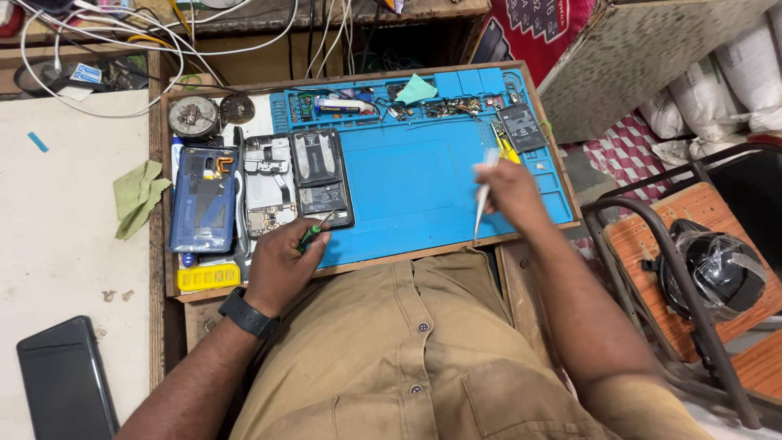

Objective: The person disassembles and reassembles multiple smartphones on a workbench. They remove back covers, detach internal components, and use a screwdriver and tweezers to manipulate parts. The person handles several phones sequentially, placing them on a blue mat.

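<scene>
My left hand (283, 261) grips a small green-handled screwdriver (313, 232), its tip at the lower edge of an opened black phone (322, 179) lying on the blue work mat (423, 187). My right hand (509, 191) holds a thin white tool (483, 195), blurred, above the mat's right part. Next to the black phone lie a white inner frame (267, 186) and a blue back cover (204, 200).
A phone battery (521, 126) and small parts sit in the mat's top compartments. A yellow tool (208, 277) lies at the tray's front left. A green cloth (137, 195) and a dark phone (65, 379) rest on the white table. A helmet (717, 269) sits on a chair at right.
</scene>
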